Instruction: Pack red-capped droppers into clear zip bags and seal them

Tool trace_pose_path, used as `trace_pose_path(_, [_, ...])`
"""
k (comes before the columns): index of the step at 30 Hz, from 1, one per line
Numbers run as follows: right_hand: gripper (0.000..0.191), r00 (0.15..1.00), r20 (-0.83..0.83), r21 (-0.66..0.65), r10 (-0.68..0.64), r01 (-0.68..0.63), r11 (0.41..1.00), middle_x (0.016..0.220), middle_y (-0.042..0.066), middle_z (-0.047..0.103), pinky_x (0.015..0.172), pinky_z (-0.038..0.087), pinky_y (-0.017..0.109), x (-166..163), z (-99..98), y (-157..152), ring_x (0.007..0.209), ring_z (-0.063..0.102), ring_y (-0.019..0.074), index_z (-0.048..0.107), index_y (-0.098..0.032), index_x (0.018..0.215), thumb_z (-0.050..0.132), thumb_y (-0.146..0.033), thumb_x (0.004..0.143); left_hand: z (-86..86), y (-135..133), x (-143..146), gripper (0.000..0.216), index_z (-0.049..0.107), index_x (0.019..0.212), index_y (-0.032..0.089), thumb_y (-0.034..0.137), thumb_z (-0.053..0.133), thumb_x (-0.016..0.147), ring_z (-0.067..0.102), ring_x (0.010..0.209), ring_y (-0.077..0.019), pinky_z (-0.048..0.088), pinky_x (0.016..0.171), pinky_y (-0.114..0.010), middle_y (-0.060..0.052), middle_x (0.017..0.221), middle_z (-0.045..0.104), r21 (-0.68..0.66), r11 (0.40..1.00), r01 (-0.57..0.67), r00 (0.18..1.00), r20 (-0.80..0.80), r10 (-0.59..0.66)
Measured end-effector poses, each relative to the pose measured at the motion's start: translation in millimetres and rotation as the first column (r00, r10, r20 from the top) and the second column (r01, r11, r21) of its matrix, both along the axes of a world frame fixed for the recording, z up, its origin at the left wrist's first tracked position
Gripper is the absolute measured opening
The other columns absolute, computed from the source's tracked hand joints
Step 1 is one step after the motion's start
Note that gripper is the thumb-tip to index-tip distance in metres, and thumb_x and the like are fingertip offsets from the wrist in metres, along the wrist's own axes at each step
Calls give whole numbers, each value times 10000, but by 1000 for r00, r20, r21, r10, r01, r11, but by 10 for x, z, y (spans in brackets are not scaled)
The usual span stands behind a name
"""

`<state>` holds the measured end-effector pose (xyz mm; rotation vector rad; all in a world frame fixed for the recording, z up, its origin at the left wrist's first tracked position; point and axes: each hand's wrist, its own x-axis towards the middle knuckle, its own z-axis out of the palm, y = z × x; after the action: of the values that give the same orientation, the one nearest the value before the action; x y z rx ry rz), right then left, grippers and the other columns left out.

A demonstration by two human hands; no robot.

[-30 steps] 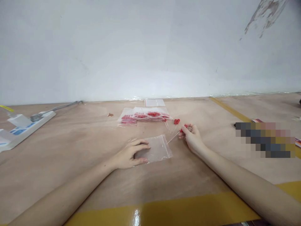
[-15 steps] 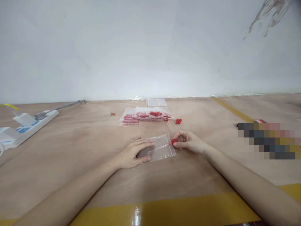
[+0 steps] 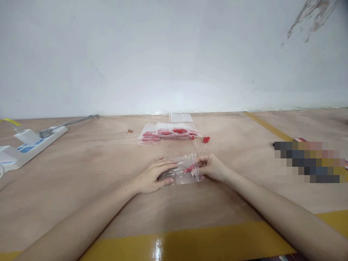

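A clear zip-seal plastic bag (image 3: 181, 177) lies on the table with its mouth towards the right. My left hand (image 3: 154, 175) rests flat over the bag's left end, thumb apart from the fingers. At the mouth, my right hand (image 3: 210, 166) has its fingertips inside, pinched on thin sticks with red tips (image 3: 189, 169). Those red tips show through the plastic, with the stems pointing left. Just beyond the bag lie more loose red-tipped sticks (image 3: 206, 140), and another (image 3: 193, 138) sits against the pile of filled bags.
Several filled bags with red contents (image 3: 176, 132) are heaped near the wall, a flat white packet (image 3: 181, 117) behind them. On the left is a power strip (image 3: 40, 146) with plugs and a cable. Yellow tape (image 3: 190, 239) runs along the front edge. A pixelated item (image 3: 312, 163) lies right.
My right hand has moved slightly left into the bag's mouth, taking the red tips from the opening to inside. My left hand has stayed in place.
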<state>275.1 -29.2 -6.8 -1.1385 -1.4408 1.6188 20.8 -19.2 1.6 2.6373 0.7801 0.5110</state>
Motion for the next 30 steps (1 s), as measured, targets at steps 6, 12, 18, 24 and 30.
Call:
trace_pose_path(6, [242,965,162,232,207,-242,942,727,-5,610,518,406,184,154,103,7,558,480,63,712,-173,769,662,-389,671,11,-12,-56,348,543,1185,231,352,508,861,487,1165,-210,368,1008,-387,-74,1263,523,-26,1000,12,998,68,-10])
trace_pose_path(12, [177,928,372,283,-10,-103,954,671,7,616,516,409,202,330,239,251,574,521,102,661,-154,717,666,-318,649,21,-18,-70,338,556,1182,236,328,517,859,486,1160,-201,368,1012,-372,-62,1250,532,-29,1000,13,999,50,-11])
trace_pose_path(18, [169,560,641,502,-525,212,839,602,-3,590,481,356,186,154,336,773,568,539,114,565,-156,650,695,-244,589,2,1,-76,344,551,1187,232,334,516,861,488,1155,-211,351,1020,-404,-70,1244,536,-4,1000,21,999,46,-21])
trace_pose_path(24, [220,424,791,408,-442,173,896,656,57,625,553,403,213,-65,295,1017,682,600,175,617,-132,705,690,-322,621,-20,7,-82,349,548,1190,236,342,521,859,491,1151,-209,344,1026,-401,-64,1254,530,-5,1000,12,999,34,-12])
trace_pose_path(30, [90,458,812,303,-361,198,932,497,43,567,497,406,219,-26,272,1072,531,567,156,591,-118,584,654,-180,604,-17,9,-75,344,550,1185,235,352,512,863,497,1144,-213,346,1018,-410,-70,1241,539,16,1000,19,999,40,-19])
